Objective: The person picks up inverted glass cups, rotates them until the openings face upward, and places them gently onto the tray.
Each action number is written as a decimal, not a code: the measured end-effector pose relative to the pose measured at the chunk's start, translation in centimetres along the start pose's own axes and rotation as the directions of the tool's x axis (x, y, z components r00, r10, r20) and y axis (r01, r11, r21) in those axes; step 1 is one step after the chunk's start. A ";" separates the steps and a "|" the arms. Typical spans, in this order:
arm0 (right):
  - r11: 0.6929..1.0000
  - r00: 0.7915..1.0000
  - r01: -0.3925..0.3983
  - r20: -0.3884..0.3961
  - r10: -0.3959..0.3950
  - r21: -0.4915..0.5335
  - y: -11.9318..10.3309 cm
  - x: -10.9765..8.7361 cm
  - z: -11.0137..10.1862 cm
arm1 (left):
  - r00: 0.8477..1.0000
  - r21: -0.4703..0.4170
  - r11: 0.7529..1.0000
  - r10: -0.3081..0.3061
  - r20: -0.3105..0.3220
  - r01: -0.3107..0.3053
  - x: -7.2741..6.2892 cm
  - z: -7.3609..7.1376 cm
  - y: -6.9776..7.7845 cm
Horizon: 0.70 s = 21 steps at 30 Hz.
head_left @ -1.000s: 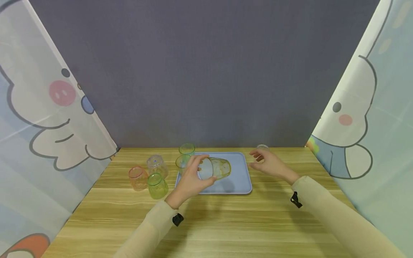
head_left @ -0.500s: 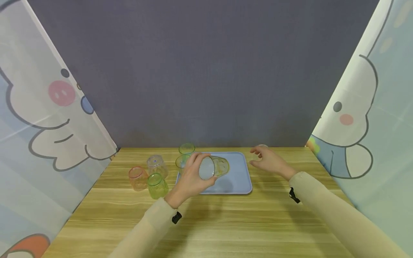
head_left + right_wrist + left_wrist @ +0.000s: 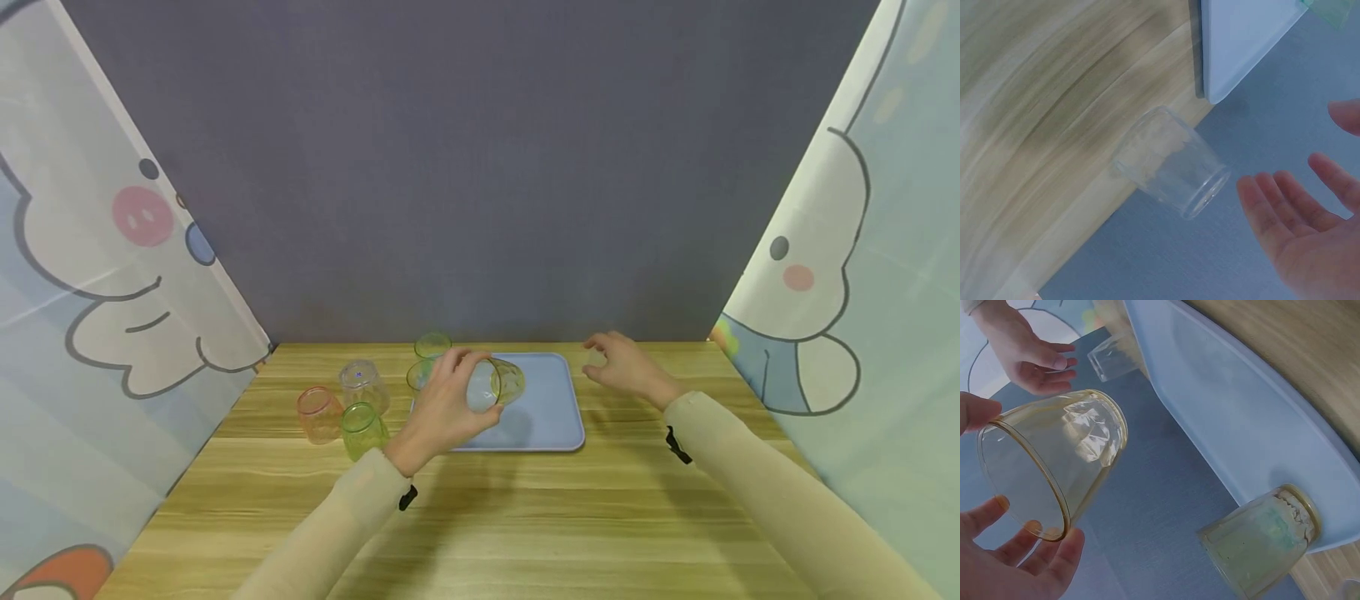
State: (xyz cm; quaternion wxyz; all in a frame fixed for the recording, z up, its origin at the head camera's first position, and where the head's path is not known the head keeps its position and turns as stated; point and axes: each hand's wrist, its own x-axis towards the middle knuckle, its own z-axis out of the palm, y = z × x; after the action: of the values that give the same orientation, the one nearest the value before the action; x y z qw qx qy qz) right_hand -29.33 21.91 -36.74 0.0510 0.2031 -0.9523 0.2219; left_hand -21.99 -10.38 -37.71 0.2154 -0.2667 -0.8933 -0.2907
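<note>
My left hand [image 3: 442, 412] holds a yellow-tinted glass cup [image 3: 510, 382] on its side above the blue tray [image 3: 551, 421]. In the left wrist view, thumb and fingertips pinch the near rim of this yellow cup [image 3: 1063, 456], which has nothing visible inside. Beyond the tray's right side, my right hand [image 3: 626, 367] is held with fingers loosely bent close to a clear cup [image 3: 1169, 165]. The right wrist view shows that cup standing narrower end up on the table, a gap between it and the fingertips of the right hand [image 3: 1310, 234].
Two greenish cups stand at the tray's left end, one of them a green cup [image 3: 433, 345] at the back. Left of the tray are a pink cup [image 3: 320, 417], a clear purplish cup [image 3: 363, 387] and a lime-green cup [image 3: 363, 432]. A grey partition [image 3: 480, 183] rises behind the table.
The left hand has turned the yellow cup so its far end points more away from me. My right hand has moved up and slightly left, now covering much of the clear cup in the head view.
</note>
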 end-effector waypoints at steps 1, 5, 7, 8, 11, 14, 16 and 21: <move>1.000 1.000 -0.003 -0.001 0.003 0.001 0.0 0.0 0.0 | 1.000 0.010 1.000 0.003 -0.001 -0.003 0.1 0.0 0.0; 1.000 1.000 -0.006 -0.019 0.006 -0.009 0.2 0.3 -0.1 | 1.000 0.046 0.999 0.013 0.001 -0.013 0.4 0.1 0.0; 1.000 1.000 -0.007 -0.029 0.007 -0.025 0.3 0.4 -0.1 | 1.000 0.059 0.998 0.011 0.008 -0.011 0.5 0.1 0.1; 0.999 0.999 -0.010 -0.033 0.009 -0.034 0.3 0.4 -0.1 | 1.000 0.061 0.998 0.010 0.011 -0.011 0.6 0.1 0.1; 0.998 0.999 -0.020 -0.042 0.018 -0.056 0.4 0.4 -0.2 | 0.999 0.075 0.997 0.005 0.032 -0.007 0.9 0.1 0.3; 0.997 0.998 -0.043 -0.039 0.041 -0.068 0.4 0.3 -0.3 | 0.999 0.099 0.995 0.009 0.052 -0.014 1.1 0.1 0.5; 0.996 0.998 -0.052 -0.037 0.050 -0.072 0.5 0.4 -0.4 | 0.998 0.122 0.992 0.024 0.051 -0.030 1.3 0.0 0.6; 0.995 0.997 -0.063 -0.051 0.059 -0.083 0.5 0.7 -0.4 | 0.997 0.155 0.985 0.072 0.013 -0.074 1.6 -0.1 0.4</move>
State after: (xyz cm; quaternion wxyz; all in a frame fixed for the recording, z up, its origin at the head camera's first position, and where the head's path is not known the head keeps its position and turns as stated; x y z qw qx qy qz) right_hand -30.18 22.23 -36.48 0.0757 0.1663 -0.9651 0.1877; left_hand -22.97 -9.61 -36.62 0.2426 -0.2828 -0.9037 -0.2110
